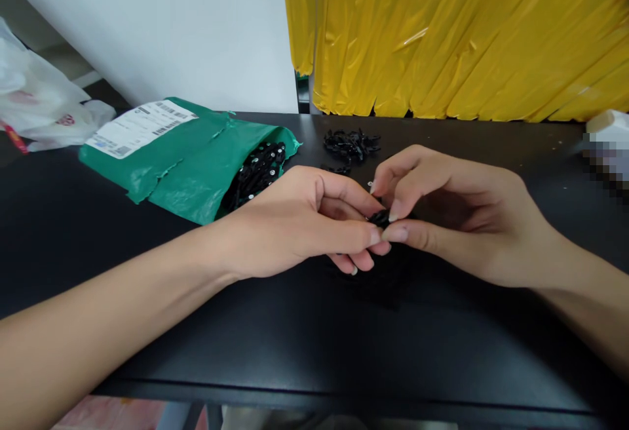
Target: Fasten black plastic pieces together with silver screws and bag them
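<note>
Over the black table, my left hand (304, 220) and my right hand (457, 214) meet at their fingertips. Between them is a small black piece (379, 218), mostly hidden by the fingers, so its exact kind does not show. My left thumb and forefinger pinch it from the left, while my right thumb and fingers close on it from the right. Behind my left hand lies a green plastic mailing bag (196, 155), its torn mouth toward me. Black pieces with shiny round metal studs (258, 171) fill the opening. A loose pile of small black pieces (351, 145) lies beyond my fingers.
The black table (295, 338) runs across the view, its front edge near the bottom. A white plastic bag (44, 96) sits at the far left. Yellow plastic sheeting (442, 37) and a white panel (206, 23) stand behind. A whitish object (609, 141) is at the right edge.
</note>
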Available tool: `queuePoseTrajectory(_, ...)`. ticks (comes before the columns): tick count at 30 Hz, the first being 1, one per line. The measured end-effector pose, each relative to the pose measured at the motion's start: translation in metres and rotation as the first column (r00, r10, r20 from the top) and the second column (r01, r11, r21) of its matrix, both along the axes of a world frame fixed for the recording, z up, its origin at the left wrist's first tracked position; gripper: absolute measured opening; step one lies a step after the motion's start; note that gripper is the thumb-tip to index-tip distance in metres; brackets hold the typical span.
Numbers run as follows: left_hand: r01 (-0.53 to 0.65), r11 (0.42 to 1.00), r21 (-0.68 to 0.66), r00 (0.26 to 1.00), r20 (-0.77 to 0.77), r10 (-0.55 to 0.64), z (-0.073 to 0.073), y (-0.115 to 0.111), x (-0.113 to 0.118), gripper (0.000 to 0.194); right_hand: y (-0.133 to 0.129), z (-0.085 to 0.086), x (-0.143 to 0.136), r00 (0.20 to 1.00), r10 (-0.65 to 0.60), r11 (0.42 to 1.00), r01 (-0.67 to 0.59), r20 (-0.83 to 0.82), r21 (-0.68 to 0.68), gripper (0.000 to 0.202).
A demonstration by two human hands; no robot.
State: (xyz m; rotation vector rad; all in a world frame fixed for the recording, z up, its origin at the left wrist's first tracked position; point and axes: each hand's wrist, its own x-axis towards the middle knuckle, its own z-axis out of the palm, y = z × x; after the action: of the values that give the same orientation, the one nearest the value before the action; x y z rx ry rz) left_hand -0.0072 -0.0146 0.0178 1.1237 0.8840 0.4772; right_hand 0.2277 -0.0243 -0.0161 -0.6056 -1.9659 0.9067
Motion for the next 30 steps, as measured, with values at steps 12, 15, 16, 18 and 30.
queuePoseTrajectory(12, 0.08, 0.997, -0.003, 0.996, 0.038, -0.08, -0.008, 0.008, -0.003, 0.009, 0.002, 0.001, 0.001, 0.995, -0.048, 0.995, 0.04, 0.09, 0.091, 0.01)
queuePoseTrajectory(15, 0.022, 1.0, -0.018, 0.998, 0.055, -0.021, -0.009, 0.004, -0.002, 0.009, 0.002, 0.0, 0.002, 0.998, -0.029, 0.997, 0.025, 0.061, 0.075, 0.012)
queuePoseTrajectory(16, 0.032, 0.999, -0.016, 0.997, 0.066, -0.031, -0.009, 0.004, -0.002, 0.009, 0.002, 0.0, 0.002, 0.998, -0.026, 0.997, 0.021, 0.061, 0.079, 0.013)
queuePoseTrajectory(18, 0.083, 0.996, -0.015, 0.992, 0.091, -0.082, -0.01, 0.006, -0.002, 0.009, 0.002, 0.001, 0.002, 0.997, -0.028, 0.995, 0.022, 0.068, 0.093, 0.012)
queuePoseTrajectory(30, 0.16, 0.984, -0.073, 0.965, 0.222, -0.14, -0.017, 0.011, -0.006, 0.003, 0.006, -0.001, 0.005, 1.0, -0.011, 0.999, 0.01, 0.028, 0.034, 0.019)
